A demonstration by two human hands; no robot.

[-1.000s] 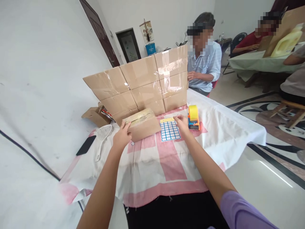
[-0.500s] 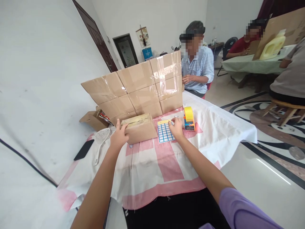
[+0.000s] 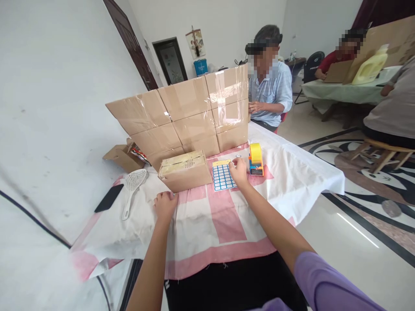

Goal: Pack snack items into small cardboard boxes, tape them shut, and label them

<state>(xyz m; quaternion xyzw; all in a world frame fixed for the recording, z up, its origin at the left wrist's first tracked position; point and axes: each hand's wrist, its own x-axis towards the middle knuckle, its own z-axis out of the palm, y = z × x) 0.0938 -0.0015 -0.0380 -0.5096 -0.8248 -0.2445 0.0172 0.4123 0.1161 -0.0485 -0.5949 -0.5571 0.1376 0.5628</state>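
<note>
Stacked wall of taped cartons (image 3: 191, 112) at the far side of the table (image 3: 301, 172); take it as landmark. Just in front of it, a small sealed box (image 3: 184, 170), lying flat, no hand on it. Right of that box, touching the cloth, the label sheet (image 3: 223, 176); further right, the orange tape dispenser (image 3: 256, 159). Left of the box: white slotted scoop (image 3: 132, 188), black phone (image 3: 108, 198).

Left hand (image 3: 165, 206) rests on the cloth nearer than the box, loosely curled, empty. Right hand (image 3: 239, 171) has fingertips on the sheet's right edge; whether it pinches a label, cannot tell.

Step, by my reading: picking a label. Next calls for peeling one and pressing it onto the box.
</note>
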